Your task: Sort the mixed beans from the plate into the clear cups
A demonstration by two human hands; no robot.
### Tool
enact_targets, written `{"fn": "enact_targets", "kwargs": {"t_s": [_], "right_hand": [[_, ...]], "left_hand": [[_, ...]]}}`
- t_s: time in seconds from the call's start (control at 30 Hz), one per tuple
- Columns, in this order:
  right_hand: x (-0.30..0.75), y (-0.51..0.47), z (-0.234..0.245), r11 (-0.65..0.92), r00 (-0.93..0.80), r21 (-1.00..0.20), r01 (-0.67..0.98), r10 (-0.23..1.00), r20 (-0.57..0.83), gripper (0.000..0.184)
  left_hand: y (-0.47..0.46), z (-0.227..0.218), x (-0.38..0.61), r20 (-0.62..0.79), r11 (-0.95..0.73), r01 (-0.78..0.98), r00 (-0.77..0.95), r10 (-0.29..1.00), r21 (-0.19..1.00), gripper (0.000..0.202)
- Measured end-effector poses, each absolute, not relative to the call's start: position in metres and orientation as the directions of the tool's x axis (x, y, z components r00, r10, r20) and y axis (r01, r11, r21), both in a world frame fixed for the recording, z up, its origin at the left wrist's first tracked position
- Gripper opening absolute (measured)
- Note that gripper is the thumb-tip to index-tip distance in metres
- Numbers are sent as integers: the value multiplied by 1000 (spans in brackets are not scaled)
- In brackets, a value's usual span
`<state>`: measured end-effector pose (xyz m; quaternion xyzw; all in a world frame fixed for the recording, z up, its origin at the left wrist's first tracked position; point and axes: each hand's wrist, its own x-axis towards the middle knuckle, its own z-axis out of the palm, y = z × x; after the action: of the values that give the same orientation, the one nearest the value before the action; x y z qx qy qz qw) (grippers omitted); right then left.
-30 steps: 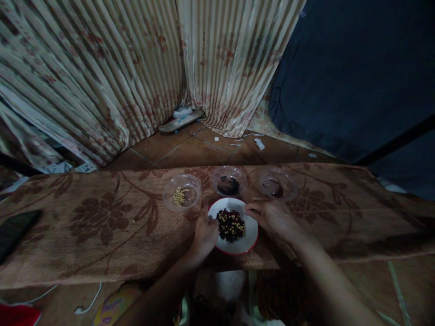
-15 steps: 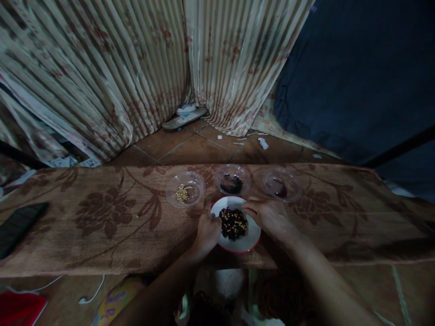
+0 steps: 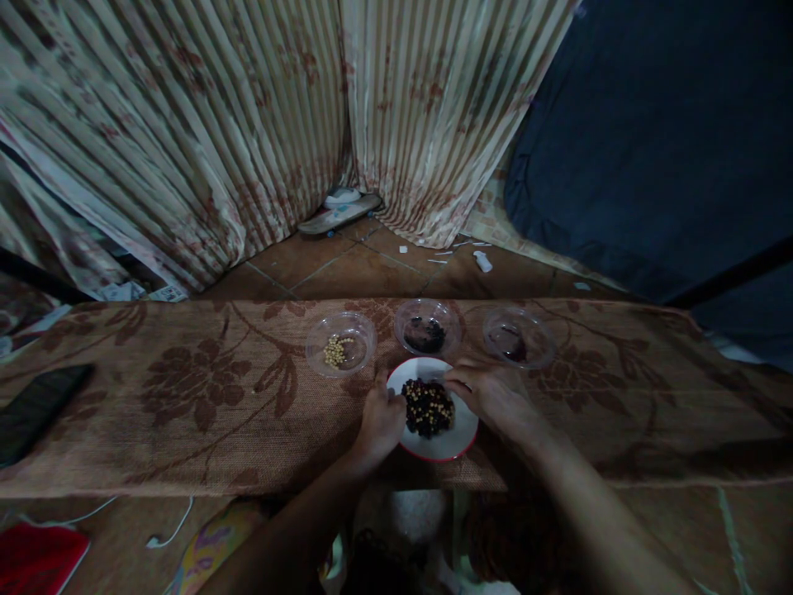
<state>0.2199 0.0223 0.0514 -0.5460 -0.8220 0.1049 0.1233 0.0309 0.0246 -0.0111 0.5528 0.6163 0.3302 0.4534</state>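
A white plate with a red rim stands near the front edge of the cloth. Heaped in it is a mix of dark beans and pale yellow beans. My left hand grips the plate's left rim, thumb over the edge. Above the right side of the plate, my right hand is closed in a pinch; a thin end seems to show at the fingertips, too blurred to name. Behind the plate are three clear plastic bowls: one with pale beans, one with small dark bits, one with a little dark reddish content.
A brown flower-patterned cloth covers the long low table. A black phone lies at its left end. Striped curtains hang beyond, with a skateboard and white scraps on the tiled floor. A white cable lies below left.
The view has shifted slightly, so everything sits a little further right. My left hand stays on the plate's rim, and my right hand remains pinched over the beans.
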Motion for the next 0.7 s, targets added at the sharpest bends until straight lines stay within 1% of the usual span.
{"fn": "enact_targets", "kwargs": {"t_s": [0.17,0.3,0.47,0.7], "right_hand": [[223,22,52,377,-371,-293,879,925,78,22],[221,22,49,362,-357,-294,885,931,71,21],[221,24,46,355,-355,-285,890,933,55,20],[220,22,49,363,-362,-289,886,930,60,21]], "left_hand": [[24,-12,31,-214,198,387,0,977,901,49],[24,-14,31,-183,163,363,22,983,917,47],[25,-17,31,-169,151,373,15,986,915,52],[25,-15,30,-163,141,383,26,986,913,46]]}}
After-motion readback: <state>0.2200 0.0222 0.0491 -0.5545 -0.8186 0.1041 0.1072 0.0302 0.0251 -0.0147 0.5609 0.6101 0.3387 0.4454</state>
